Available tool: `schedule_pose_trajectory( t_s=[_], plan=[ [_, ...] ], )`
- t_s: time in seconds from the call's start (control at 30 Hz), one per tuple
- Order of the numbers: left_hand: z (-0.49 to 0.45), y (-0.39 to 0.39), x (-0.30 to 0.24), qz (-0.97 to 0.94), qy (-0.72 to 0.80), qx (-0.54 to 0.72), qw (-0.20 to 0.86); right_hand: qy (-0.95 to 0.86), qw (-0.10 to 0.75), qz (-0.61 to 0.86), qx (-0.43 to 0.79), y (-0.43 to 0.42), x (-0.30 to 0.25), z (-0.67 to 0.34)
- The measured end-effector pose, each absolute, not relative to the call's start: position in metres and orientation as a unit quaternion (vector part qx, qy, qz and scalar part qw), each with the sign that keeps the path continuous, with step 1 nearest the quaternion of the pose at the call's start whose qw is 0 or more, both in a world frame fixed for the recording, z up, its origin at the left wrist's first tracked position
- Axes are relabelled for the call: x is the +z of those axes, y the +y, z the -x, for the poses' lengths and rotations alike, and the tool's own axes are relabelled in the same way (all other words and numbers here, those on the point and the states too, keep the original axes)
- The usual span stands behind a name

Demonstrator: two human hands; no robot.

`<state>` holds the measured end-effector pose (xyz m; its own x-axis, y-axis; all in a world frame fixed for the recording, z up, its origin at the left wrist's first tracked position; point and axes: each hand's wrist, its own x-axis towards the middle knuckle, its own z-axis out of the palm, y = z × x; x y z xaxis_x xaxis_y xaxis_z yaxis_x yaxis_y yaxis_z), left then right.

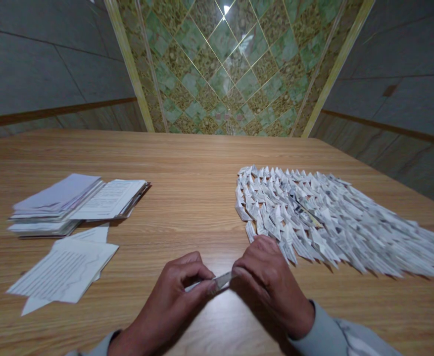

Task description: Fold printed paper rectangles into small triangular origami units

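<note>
Between my hands, close to the front of the table, is a narrow strip of folded paper (223,281). My left hand (179,291) pinches its left end between thumb and forefinger. The fingers of my right hand (266,277) are closed over its right end and hide that part. Just beyond my right hand lies a large group of folded paper boats (306,212), set close together in rows and printed with text. On the left, a few loose printed sheets (66,269) lie overlapping on the table.
Behind the loose sheets, stacks of paper (59,195) and printed pages (111,198) stand at the left. The wooden table (187,173) reaches back to a tiled wall (231,74) with green and brown diamonds. Grey panelled walls rise on both sides.
</note>
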<state>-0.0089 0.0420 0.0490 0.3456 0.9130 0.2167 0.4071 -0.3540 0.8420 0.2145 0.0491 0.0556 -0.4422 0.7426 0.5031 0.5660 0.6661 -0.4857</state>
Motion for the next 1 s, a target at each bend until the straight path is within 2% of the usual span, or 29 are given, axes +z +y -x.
schedule_pose_trajectory(
  t_s=[0.37,0.77,1.0],
  plan=[
    [0.006,0.035,0.04,-0.75,0.423,0.342,0.376,-0.861,0.355,0.351,0.094,0.038,0.047,-0.199],
    [0.03,0.058,0.047,-0.696,0.452,0.355,0.43,-0.853,0.359,0.37,0.075,0.05,0.053,-0.212],
    [0.036,0.059,0.046,-0.61,0.477,0.373,0.511,-0.836,0.36,0.39,0.14,0.052,0.052,-0.218]
  ],
)
